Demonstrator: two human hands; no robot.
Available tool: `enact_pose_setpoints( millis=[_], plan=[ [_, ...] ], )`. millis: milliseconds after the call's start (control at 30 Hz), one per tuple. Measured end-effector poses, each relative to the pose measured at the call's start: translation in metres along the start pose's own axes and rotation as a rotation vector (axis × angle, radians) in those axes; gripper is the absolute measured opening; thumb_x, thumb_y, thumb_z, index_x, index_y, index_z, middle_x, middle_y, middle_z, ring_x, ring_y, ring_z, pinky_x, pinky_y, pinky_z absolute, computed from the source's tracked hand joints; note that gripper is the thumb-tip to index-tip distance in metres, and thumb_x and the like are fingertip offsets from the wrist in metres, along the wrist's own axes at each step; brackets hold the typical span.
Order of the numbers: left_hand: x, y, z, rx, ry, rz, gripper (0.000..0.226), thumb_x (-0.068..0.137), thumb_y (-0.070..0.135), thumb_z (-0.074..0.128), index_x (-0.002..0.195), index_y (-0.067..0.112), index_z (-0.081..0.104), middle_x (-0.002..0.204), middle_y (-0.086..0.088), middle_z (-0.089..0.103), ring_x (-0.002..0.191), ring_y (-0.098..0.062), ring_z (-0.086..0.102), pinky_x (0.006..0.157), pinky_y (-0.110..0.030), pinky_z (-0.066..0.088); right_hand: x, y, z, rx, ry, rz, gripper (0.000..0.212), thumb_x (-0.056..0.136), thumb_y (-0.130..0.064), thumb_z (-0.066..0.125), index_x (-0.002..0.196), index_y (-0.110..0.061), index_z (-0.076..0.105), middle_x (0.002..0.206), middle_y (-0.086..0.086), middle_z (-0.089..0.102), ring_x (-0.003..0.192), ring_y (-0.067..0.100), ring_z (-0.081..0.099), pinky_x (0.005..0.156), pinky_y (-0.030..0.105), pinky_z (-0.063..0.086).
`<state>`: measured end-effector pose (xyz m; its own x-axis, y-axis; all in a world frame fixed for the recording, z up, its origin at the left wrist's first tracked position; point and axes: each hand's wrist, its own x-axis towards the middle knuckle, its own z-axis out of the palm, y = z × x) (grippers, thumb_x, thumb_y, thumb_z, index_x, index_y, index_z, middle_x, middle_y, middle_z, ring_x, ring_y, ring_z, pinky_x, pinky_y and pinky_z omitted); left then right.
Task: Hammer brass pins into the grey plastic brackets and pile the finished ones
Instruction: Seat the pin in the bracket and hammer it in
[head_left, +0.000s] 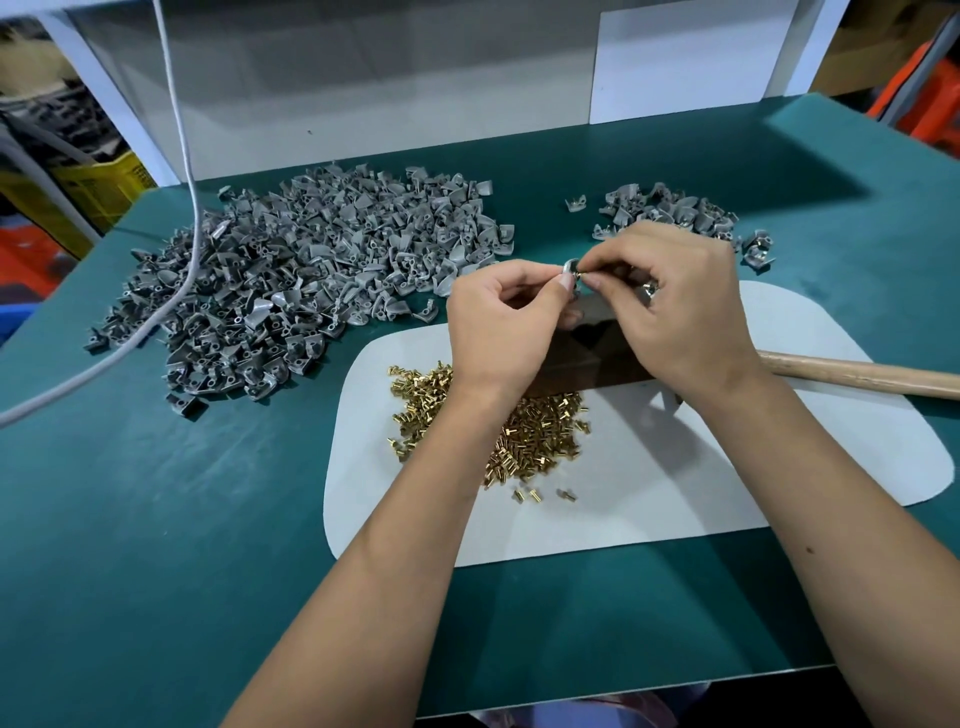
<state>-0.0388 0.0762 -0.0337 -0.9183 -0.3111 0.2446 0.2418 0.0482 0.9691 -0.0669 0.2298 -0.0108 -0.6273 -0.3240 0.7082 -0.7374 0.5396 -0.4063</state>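
Note:
My left hand (501, 322) pinches a small grey bracket (567, 269) between thumb and fingers, held up above a dark block (597, 358). My right hand (670, 301) meets it from the right, its thumb and forefinger pinching a brass pin (581, 269) at the bracket. A heap of loose brass pins (524, 421) lies on the white mat (727, 467) under my wrists. A large pile of grey brackets (306, 275) covers the table's left. A smaller bracket pile (670, 208) sits at the back right, partly behind my right hand.
A wooden hammer handle (872, 376) lies across the mat's right side, its head hidden behind my right hand. A grey cable (171, 291) hangs down and trails over the left pile. The green table (156, 519) ends at a white back panel (363, 104).

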Motion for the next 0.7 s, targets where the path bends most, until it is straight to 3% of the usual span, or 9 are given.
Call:
enact_pose_setpoints(
  millis=[100,167,267,533,700],
  plan=[
    [0.001,0.001,-0.003,-0.007,-0.024,0.033,0.009,0.093,0.002,0.069,0.093,-0.002,0.076,0.081,-0.015,0.076,0.067,-0.026,0.075,0.073,-0.041,0.064,0.0,0.0,0.002,-0.012,-0.001,0.0,0.006,0.093,-0.009,0.07,0.093,-0.006,0.075,0.088,0.003,0.066,0.082,0.013,0.059,0.076,0.02,0.045],
    [0.003,0.002,-0.006,0.009,-0.055,0.085,0.01,0.091,0.003,0.07,0.1,0.003,0.076,0.09,-0.013,0.077,0.082,-0.029,0.076,0.084,-0.049,0.062,0.001,0.0,0.002,-0.007,0.012,0.026,0.005,0.093,-0.008,0.068,0.092,-0.005,0.073,0.087,0.003,0.065,0.081,0.014,0.058,0.075,0.018,0.043],
    [0.005,0.003,-0.008,-0.001,-0.115,0.099,0.028,0.086,-0.001,0.076,0.113,0.006,0.074,0.107,-0.012,0.077,0.101,-0.026,0.074,0.097,-0.049,0.058,0.002,0.0,0.001,0.022,0.013,0.077,0.006,0.092,-0.009,0.067,0.091,-0.006,0.073,0.086,-0.001,0.065,0.081,0.014,0.059,0.076,0.02,0.044],
    [0.007,-0.001,-0.013,-0.134,-0.128,0.037,0.036,0.077,-0.01,0.08,0.111,0.002,0.074,0.101,-0.013,0.077,0.093,-0.018,0.072,0.098,-0.046,0.057,0.001,-0.004,0.001,0.038,-0.009,0.082,0.009,0.092,-0.011,0.067,0.094,-0.006,0.074,0.089,0.0,0.07,0.085,0.014,0.063,0.079,0.023,0.05],
    [0.008,-0.002,-0.015,-0.136,-0.146,0.078,0.037,0.073,-0.012,0.082,0.103,0.009,0.076,0.091,-0.004,0.079,0.086,-0.014,0.073,0.086,-0.03,0.06,0.0,-0.007,0.001,0.046,-0.009,0.119,0.008,0.09,-0.013,0.069,0.091,-0.009,0.076,0.085,-0.003,0.07,0.08,0.009,0.064,0.075,0.019,0.049]
  ],
)
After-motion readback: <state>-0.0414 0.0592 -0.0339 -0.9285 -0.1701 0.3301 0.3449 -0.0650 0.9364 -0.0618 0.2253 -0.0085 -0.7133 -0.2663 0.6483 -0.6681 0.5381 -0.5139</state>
